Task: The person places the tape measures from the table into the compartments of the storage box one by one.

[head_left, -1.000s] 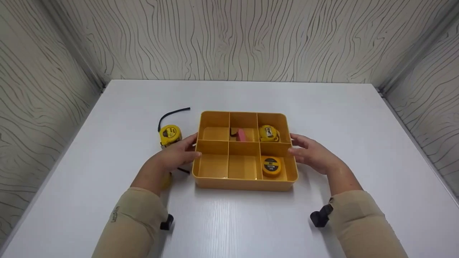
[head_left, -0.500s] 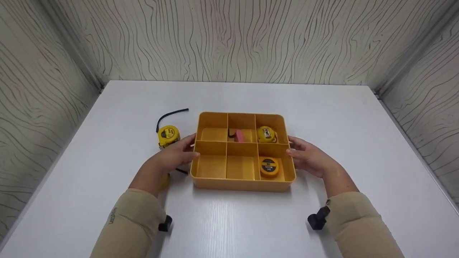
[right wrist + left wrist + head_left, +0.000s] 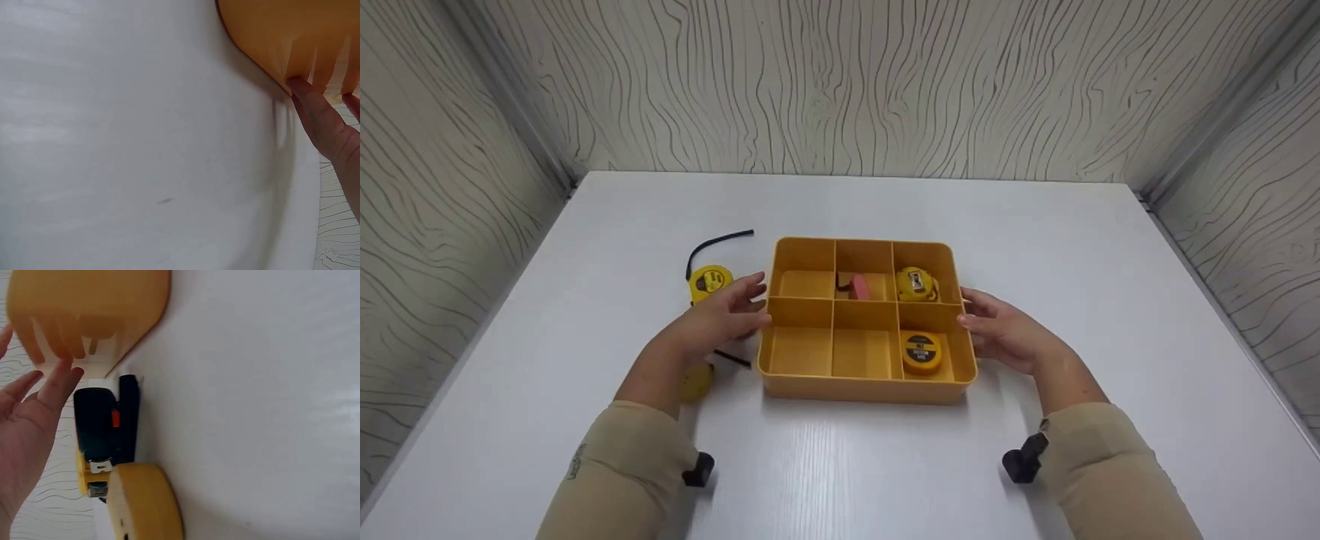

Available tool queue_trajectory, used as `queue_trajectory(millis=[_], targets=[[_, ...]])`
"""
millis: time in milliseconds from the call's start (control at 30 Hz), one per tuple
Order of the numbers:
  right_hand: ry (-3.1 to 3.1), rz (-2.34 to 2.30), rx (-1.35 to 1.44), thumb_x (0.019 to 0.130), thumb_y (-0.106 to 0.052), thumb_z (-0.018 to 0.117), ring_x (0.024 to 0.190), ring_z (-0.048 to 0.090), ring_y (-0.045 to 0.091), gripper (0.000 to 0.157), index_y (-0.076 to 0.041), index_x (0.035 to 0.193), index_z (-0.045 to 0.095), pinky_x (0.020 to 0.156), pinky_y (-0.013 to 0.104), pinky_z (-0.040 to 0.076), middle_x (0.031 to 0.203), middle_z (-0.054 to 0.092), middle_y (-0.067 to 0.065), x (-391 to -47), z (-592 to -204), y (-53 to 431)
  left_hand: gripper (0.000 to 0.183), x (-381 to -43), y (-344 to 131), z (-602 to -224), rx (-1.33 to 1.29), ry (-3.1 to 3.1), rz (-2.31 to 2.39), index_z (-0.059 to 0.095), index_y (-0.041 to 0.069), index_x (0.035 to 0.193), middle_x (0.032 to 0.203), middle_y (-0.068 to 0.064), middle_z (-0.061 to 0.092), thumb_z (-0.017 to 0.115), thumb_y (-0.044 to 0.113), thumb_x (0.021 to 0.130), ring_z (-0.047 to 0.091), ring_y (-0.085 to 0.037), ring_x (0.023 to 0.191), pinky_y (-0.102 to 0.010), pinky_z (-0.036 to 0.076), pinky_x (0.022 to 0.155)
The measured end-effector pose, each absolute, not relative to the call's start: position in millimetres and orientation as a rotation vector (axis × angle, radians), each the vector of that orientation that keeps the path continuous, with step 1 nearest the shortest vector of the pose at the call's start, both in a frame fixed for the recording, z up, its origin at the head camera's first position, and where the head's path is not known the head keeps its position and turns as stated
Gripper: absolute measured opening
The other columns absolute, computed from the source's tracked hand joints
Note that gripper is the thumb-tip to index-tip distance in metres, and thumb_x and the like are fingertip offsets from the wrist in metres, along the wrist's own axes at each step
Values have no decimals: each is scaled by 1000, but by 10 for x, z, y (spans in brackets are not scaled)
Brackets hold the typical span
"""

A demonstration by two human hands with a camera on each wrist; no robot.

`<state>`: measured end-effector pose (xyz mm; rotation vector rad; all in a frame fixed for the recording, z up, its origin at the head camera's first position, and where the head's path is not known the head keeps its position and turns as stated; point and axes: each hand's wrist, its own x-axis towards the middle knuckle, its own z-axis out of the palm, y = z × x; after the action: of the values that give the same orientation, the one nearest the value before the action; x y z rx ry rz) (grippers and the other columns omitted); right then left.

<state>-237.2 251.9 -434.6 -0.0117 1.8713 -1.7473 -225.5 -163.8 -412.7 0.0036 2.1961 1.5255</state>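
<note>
A yellow-orange box [image 3: 862,390] with several compartments rests on the white table between both hands. My left hand [image 3: 720,315] is beside its left wall, fingers extended; in the left wrist view the fingertips are right at the wall. On the opposite side my right hand [image 3: 1009,330] touches the right wall with extended fingertips, thumb near the rim. Inside the right column lie a yellow tape measure [image 3: 917,283] at the back and a round orange-yellow one [image 3: 922,352] in front. A small pink object [image 3: 859,286] with a black strap sits in the back middle compartment.
Left of the box, a yellow tape measure [image 3: 711,282] with a black strap is partly covered by the left hand. Another yellow tape measure [image 3: 697,381] lies nearer, partly behind the left forearm. Wood-grain patterned panels [image 3: 840,90] enclose the table's back and sides.
My left hand has drawn slightly away from the box's left wall, its fingers spreading. The right hand stays at the right wall. The whole scene shifts slightly in view.
</note>
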Motion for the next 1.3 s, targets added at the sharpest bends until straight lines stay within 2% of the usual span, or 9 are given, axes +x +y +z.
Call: queue_trajectory(millis=[200,467,833,1033,1300], targets=[[1879,-1737,-25,88,-24,61,134,27,31,75,-19,147,16,95,49,40,150,18,9,-2375,-4340,2521,78,-2225,-1830,-4015,80,2290,1528,27,40,141,145,7,32,69,46,75,37,-13,129,-46,28,106],[1882,-1740,-27,87,-24,62,133,29,32,74,-19,147,18,94,49,41,149,20,9,-2373,-4338,2515,82,-2125,-2073,-4040,16,2384,1474,24,32,144,147,3,28,71,40,77,35,-20,130,-50,25,106],[1885,-1729,-30,88,-24,61,132,30,31,73,-20,146,19,95,49,41,148,22,9,-2378,-4341,2507,78,-1957,-2211,-4252,-116,2440,1217,25,27,145,148,-4,27,69,33,81,30,-29,133,-55,29,102],[1867,-1729,-40,88,-23,61,132,29,31,71,-20,146,20,95,51,40,146,24,9,-2394,-4336,2508,81,-1885,-2233,-4297,-155,2464,1104,27,27,144,148,-7,25,72,34,77,30,-31,132,-53,32,101],[1863,-1723,-18,88,-22,61,133,27,31,71,-21,146,20,97,51,37,148,22,8,-2391,-4331,2522,86,-1812,-2262,-4411,-146,2482,1064,33,23,142,141,-11,37,78,34,70,35,-32,127,-52,33,101]])
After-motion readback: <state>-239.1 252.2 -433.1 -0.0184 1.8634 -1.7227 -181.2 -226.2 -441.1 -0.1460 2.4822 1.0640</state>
